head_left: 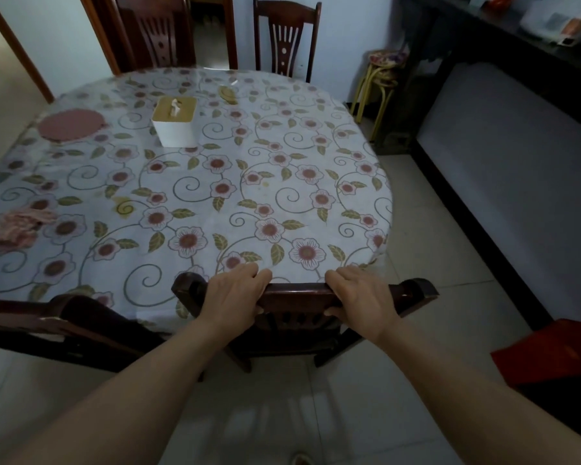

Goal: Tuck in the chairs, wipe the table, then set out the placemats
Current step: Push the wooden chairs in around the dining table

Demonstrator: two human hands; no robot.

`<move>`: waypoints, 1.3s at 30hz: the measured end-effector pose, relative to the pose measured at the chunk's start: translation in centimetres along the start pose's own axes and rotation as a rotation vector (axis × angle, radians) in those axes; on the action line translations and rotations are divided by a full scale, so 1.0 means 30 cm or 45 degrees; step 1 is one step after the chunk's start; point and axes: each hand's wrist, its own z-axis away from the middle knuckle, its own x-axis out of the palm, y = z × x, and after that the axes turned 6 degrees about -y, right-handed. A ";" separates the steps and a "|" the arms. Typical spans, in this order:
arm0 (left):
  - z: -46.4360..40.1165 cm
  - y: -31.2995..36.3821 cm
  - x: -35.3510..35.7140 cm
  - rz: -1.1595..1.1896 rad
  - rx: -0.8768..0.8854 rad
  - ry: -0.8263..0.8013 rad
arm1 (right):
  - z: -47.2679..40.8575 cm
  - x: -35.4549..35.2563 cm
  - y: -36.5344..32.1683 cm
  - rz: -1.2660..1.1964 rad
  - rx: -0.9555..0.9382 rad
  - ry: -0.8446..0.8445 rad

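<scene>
The table (188, 182) serves as the reference point; it carries a flowered cloth under a clear cover.

At its left edge lies a crumpled pink cloth (21, 226). Farther back on the left side of the table lies a round reddish placemat (70, 125). A dark wooden chair (61, 317) stands at the near-left edge of the table, its top rail overlapping the rim. Toward the back of the table, left of centre, stands a white tissue box (175, 124) with a tan lid. Behind the far edge of the table stand two more chairs: one at far left (155, 31), one at far right (286, 35).

At the near edge of the table stands the near chair (299, 293), its top rail close against the rim. The left hand (235, 295) grips the left part of this rail, fingers curled over the top and thumb on the near face. The right hand (363, 297) grips the right part of the same rail in the same manner.

To the right of the table, by the wall, stands a stack of yellow-legged stools (381, 85). A red object (557, 350) sits on the floor at the near right.
</scene>
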 end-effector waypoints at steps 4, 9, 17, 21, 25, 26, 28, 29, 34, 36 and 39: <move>-0.002 -0.005 0.028 -0.034 -0.025 -0.035 | -0.034 0.032 0.015 -0.017 -0.060 0.002; -0.011 -0.011 0.036 -0.088 -0.001 -0.015 | -0.048 0.042 0.025 -0.013 -0.088 0.012; -0.012 -0.001 -0.003 -0.038 -0.129 -0.183 | -0.058 0.028 -0.001 0.004 -0.029 -0.049; -0.010 0.028 -0.035 0.001 -0.160 -0.301 | -0.046 0.017 -0.004 0.000 0.031 -0.165; 0.014 0.029 -0.047 -0.050 -0.149 -0.347 | -0.025 0.014 -0.027 -0.039 0.003 -0.113; 0.014 0.021 -0.051 -0.063 -0.151 -0.353 | -0.031 0.013 -0.034 -0.044 0.001 -0.109; 0.005 0.002 -0.055 -0.068 -0.167 -0.357 | -0.054 0.014 -0.043 -0.045 -0.009 -0.111; -0.002 -0.004 -0.053 -0.063 -0.173 -0.359 | -0.063 0.016 -0.041 -0.049 -0.010 -0.114; -0.025 0.023 -0.039 -0.037 -0.165 -0.332 | -0.057 0.021 0.005 -0.073 0.019 -0.135; -0.025 0.029 -0.034 -0.032 -0.174 -0.312 | -0.054 0.019 0.010 -0.063 0.032 -0.152; -0.017 0.033 -0.029 -0.035 -0.185 -0.297 | -0.053 0.017 0.003 -0.044 0.030 -0.188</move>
